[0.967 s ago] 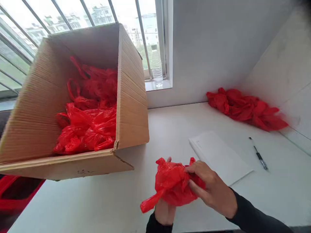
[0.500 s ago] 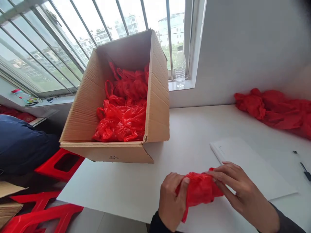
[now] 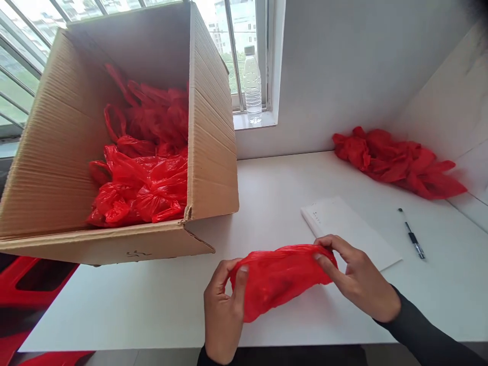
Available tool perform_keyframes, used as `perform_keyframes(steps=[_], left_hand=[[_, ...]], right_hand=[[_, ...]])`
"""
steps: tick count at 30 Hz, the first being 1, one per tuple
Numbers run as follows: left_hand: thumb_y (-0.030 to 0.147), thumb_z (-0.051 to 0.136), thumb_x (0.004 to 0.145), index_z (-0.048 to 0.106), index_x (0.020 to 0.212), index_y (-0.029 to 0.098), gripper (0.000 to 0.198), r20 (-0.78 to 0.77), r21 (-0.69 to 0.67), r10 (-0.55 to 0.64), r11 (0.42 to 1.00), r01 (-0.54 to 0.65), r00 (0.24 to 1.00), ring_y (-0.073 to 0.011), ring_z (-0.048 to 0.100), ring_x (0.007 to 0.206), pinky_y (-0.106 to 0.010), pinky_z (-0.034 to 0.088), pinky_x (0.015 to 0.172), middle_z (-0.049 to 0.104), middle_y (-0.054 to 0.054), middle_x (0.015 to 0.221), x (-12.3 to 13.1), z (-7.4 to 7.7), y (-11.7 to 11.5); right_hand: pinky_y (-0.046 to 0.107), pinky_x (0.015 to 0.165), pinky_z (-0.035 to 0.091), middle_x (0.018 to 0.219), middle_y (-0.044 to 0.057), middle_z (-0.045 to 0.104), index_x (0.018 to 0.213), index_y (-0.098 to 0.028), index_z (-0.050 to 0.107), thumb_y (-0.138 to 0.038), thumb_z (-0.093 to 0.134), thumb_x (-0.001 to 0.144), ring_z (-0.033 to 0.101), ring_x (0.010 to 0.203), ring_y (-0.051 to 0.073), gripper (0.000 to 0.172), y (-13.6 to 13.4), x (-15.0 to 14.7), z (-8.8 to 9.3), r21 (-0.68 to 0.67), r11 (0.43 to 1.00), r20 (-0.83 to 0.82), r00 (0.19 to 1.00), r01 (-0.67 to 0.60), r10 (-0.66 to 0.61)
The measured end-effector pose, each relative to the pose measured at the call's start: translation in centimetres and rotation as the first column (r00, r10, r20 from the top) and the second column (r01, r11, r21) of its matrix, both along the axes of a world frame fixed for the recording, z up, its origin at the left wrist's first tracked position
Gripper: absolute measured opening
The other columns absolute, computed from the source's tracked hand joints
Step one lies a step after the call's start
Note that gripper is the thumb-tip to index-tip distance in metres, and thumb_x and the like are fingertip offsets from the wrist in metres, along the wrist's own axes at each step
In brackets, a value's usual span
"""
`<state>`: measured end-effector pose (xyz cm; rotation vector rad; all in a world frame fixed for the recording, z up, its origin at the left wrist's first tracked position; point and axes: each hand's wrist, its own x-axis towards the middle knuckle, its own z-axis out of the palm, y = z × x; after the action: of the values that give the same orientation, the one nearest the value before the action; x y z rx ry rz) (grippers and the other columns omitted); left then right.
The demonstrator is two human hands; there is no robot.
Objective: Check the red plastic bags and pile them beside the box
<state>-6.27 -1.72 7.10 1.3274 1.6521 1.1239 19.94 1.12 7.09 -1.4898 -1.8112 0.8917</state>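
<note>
I hold a crumpled red plastic bag [image 3: 280, 277] stretched between both hands just above the white table [image 3: 160, 300], near its front edge. My left hand [image 3: 222, 315] pinches the bag's left end with thumb and fingers closed. My right hand [image 3: 356, 277] grips the right end with curled fingers. To the left stands an open cardboard box [image 3: 211, 147], tilted toward me, holding several more red bags [image 3: 141, 173].
A pile of red bags [image 3: 396, 162] lies at the back right against the wall. A white sheet of paper [image 3: 351, 229] and a pen [image 3: 412, 241] lie right of my hands. A clear water bottle [image 3: 252, 86] stands on the window sill. Red stools [image 3: 23, 284] sit beside the table on the left.
The bag went from a bunched ball to a wider strip as my hands drew apart. The view swung left, then back to the right.
</note>
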Motion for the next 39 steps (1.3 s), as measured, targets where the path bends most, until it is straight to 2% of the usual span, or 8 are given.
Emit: perform_keyframes(steps=[5, 9, 13, 17, 24, 27, 32, 39], left_hand=[[0.049, 0.063, 0.090, 0.062, 0.116, 0.028, 0.034, 0.038, 0.028, 0.070, 0.997, -0.071, 0.997, -0.0230, 0.062, 0.111, -0.031, 0.050, 0.090, 0.068, -0.004, 0.118, 0.3, 1.3, -0.8], [0.044, 0.064, 0.090, 0.068, 0.102, 0.027, 0.021, -0.100, 0.060, -0.042, 0.997, 0.049, 0.994, -0.0190, 0.064, 0.085, -0.028, 0.052, 0.075, 0.068, -0.001, 0.096, 1.6, 3.1, -0.7], [0.037, 0.060, 0.092, 0.073, 0.108, 0.031, 0.022, -0.247, 0.271, 0.100, 0.962, -0.031, 0.964, -0.0206, 0.061, 0.093, -0.028, 0.050, 0.072, 0.061, -0.004, 0.103, 0.5, 3.9, -0.8], [0.029, 0.063, 0.089, 0.070, 0.125, 0.033, 0.037, -0.382, 0.409, 0.165, 0.913, 0.006, 0.909, -0.0184, 0.057, 0.080, -0.028, 0.046, 0.066, 0.055, -0.003, 0.089, -0.6, 4.4, -1.7], [0.039, 0.077, 0.075, 0.065, 0.081, 0.026, 0.018, 0.217, 0.129, 0.128, 0.979, -0.158, 0.968, -0.0168, 0.060, 0.071, -0.024, 0.050, 0.057, 0.062, 0.000, 0.082, 1.6, 6.3, -2.1], [0.043, 0.081, 0.069, 0.056, 0.080, 0.027, 0.031, 0.105, 0.007, 0.200, 0.979, -0.201, 0.974, -0.0148, 0.058, 0.064, -0.023, 0.050, 0.052, 0.060, 0.004, 0.077, 1.8, 6.3, -2.0], [0.040, 0.073, 0.080, 0.062, 0.099, 0.027, 0.026, 0.094, 0.104, 0.162, 0.980, -0.171, 0.982, -0.0167, 0.066, 0.077, -0.024, 0.056, 0.069, 0.066, 0.000, 0.091, 0.4, 5.3, -2.2], [0.038, 0.074, 0.080, 0.056, 0.079, 0.024, 0.023, 0.017, 0.096, 0.097, 0.991, -0.098, 0.995, -0.0189, 0.064, 0.090, -0.024, 0.049, 0.075, 0.065, -0.001, 0.094, 1.1, 5.6, -2.5]], right_hand=[[0.031, 0.082, 0.049, 0.100, -0.001, 0.058, 0.106, -0.030, 0.049, -0.046, 0.048, 0.101, 0.058, 0.095, 0.018, 0.017, -0.6, 1.0, 0.8, -0.043, 0.997, -0.223, 0.973, 0.059, -0.067], [0.030, 0.070, 0.051, 0.092, -0.001, 0.062, 0.112, -0.030, 0.056, -0.051, 0.055, 0.096, 0.061, 0.081, 0.018, 0.027, -1.3, -0.3, 2.5, -0.088, 0.996, -0.150, 0.988, 0.028, -0.041], [0.030, 0.055, 0.051, 0.069, -0.001, 0.061, 0.081, -0.025, 0.062, -0.055, 0.053, 0.094, 0.060, 0.063, 0.019, 0.034, -1.8, -0.3, 3.6, -0.104, 0.976, -0.181, 0.962, 0.189, -0.206], [0.031, 0.067, 0.058, 0.085, 0.003, 0.067, 0.094, -0.026, 0.062, -0.053, 0.054, 0.095, 0.066, 0.083, 0.023, 0.027, -2.6, -0.3, 4.5, -0.100, 0.932, -0.261, 0.895, 0.347, -0.362], [0.032, 0.077, 0.061, 0.109, 0.005, 0.063, 0.124, -0.033, 0.050, -0.043, 0.052, 0.096, 0.066, 0.095, 0.022, 0.030, -4.1, -0.7, 4.5, -0.020, 0.970, -0.219, 0.945, 0.244, -0.242], [0.035, 0.074, 0.062, 0.107, 0.005, 0.063, 0.124, -0.033, 0.048, -0.039, 0.053, 0.095, 0.066, 0.085, 0.021, 0.029, -4.5, -0.5, 4.3, -0.002, 0.981, -0.207, 0.959, 0.196, -0.192], [0.030, 0.059, 0.060, 0.097, 0.003, 0.063, 0.127, -0.033, 0.048, -0.040, 0.058, 0.091, 0.065, 0.070, 0.019, 0.038, -4.8, -0.4, 4.7, -0.012, 0.978, -0.191, 0.959, 0.210, -0.208], [0.029, 0.056, 0.056, 0.077, 0.001, 0.067, 0.085, -0.026, 0.062, -0.050, 0.056, 0.094, 0.064, 0.062, 0.017, 0.026, -4.0, -0.4, 5.4, -0.077, 0.992, -0.141, 0.984, 0.096, -0.107]])
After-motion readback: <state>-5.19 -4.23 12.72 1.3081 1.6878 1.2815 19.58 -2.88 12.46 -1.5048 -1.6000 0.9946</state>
